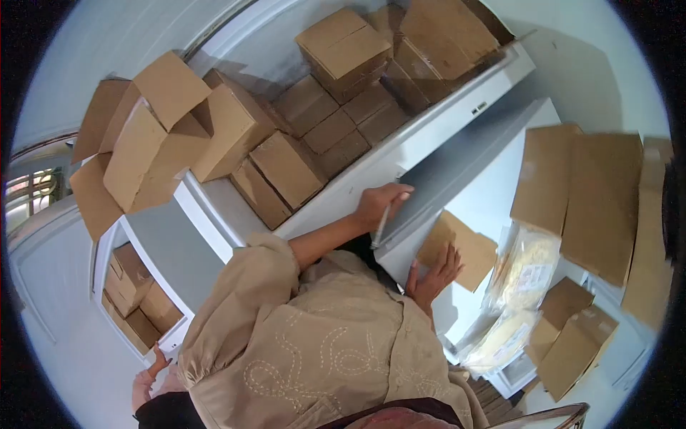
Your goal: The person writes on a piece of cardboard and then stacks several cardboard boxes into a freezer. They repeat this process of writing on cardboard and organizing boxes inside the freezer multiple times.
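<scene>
My left hand [380, 205] is closed around a slim white pen [382, 227], its dark tip pointing down toward my body. It is held over the near edge of a grey-and-white lid or panel [471, 161]. To the right, my right hand [437, 275] lies with fingers spread on a small brown cardboard box [457, 247] that rests on a white surface. Beside that box are clear plastic packs [525, 275] of pale food with white labels. My right wrist is partly hidden by my beige embroidered top.
Several cardboard boxes [343, 43] fill an open white chest [429, 118] ahead. An opened carton [153, 143] stands at left. Tall cartons [604, 200] and a smaller open box [579, 350] are at right. Another person's hand [158, 360] touches a white cabinet holding boxes at lower left.
</scene>
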Tool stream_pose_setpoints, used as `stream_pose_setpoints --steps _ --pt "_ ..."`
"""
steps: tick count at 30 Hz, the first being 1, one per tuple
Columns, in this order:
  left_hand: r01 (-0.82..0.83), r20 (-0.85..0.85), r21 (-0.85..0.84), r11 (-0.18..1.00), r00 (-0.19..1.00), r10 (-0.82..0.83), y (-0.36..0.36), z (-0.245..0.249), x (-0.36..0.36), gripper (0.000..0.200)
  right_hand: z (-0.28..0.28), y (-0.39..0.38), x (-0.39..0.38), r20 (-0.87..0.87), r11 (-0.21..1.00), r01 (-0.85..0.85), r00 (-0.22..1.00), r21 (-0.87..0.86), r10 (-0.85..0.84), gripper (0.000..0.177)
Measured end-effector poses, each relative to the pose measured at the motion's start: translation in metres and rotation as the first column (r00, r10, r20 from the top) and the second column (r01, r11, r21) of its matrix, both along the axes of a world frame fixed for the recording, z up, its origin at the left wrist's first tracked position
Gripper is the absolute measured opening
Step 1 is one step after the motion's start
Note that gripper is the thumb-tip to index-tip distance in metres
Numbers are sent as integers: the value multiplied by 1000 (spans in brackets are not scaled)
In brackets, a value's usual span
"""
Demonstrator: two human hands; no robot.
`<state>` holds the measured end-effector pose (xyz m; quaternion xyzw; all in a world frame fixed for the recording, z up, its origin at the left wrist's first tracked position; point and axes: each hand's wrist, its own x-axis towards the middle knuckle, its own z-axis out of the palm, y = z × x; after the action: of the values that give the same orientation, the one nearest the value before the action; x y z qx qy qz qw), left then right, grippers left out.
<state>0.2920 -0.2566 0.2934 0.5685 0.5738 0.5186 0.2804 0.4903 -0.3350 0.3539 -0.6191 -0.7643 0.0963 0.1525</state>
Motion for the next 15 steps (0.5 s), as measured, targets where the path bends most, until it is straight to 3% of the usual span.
stream_pose_setpoints --steps 2,5,7,8,10,11,13,14,15 --pt "49 31 87 995 998 -52 27 -13 8 13 -8 1 3 -9 1000 -22 1000 6 22 70" --pt "2 7 37 999 1000 -2 49 -20 17 17 -10 4 2 20 998 56 998 -25 -56 67" --pt "124 40 -57 991 992 -122 47 -6 9 19 -8 4 3 101 992 54 994 -118 -42 64" --pt "127 59 -82 989 991 -122 48 -3 4 19 -7 4 2 62 993 44 997 -109 -37 63" --pt "255 258 -197 947 945 -201 49 -1 -1 16 -4 7 -4 1 987 73 997 -144 -74 64" --pt "257 276 -223 940 942 -192 47 -1 0 16 -6 4 -1 16 982 75 997 -173 -73 64" --pt "190 644 -237 953 765 7 53 -3 0 16 -13 2 8 -15 992 65 998 -109 -67 64" --pt "189 653 -244 951 758 17 52 -3 -2 16 -15 -1 11 -21 992 79 996 -102 -82 65" --pt "242 748 -229 943 664 11 50 -3 -5 17 -19 -3 12 -20 994 84 996 -62 -86 64"
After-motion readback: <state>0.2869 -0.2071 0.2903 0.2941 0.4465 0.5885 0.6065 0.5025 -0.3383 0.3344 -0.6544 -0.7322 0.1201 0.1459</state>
